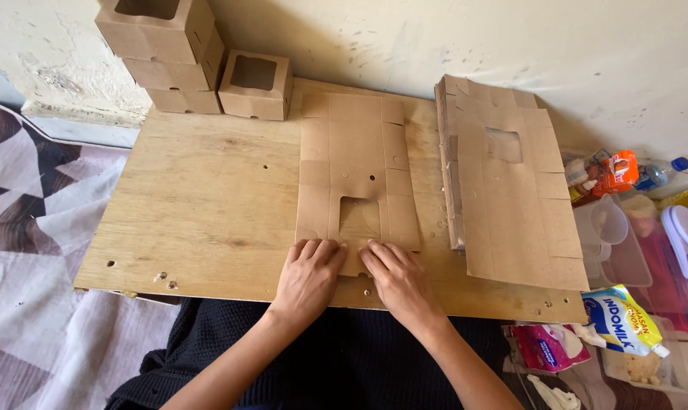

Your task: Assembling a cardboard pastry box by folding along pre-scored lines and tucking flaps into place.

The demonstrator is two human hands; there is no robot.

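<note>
Cardboard window boxes (188, 61), already folded, stand stacked far left on the tabletop (207, 205). Centre, the left hand (307, 275) and right hand (399, 279) press flat, fingers together, on an unfolded box blank (355, 171). Right, a pile of blanks (507, 182) waits.

One view only: head cam, worn by the person, looks steeply down & fwd over the wooden board (207, 197) toward the wall (435, 38). Close range, approx arm's reach; forearms enter from bottom edge. No 2nd view, so no shared area betw. cams.
</note>
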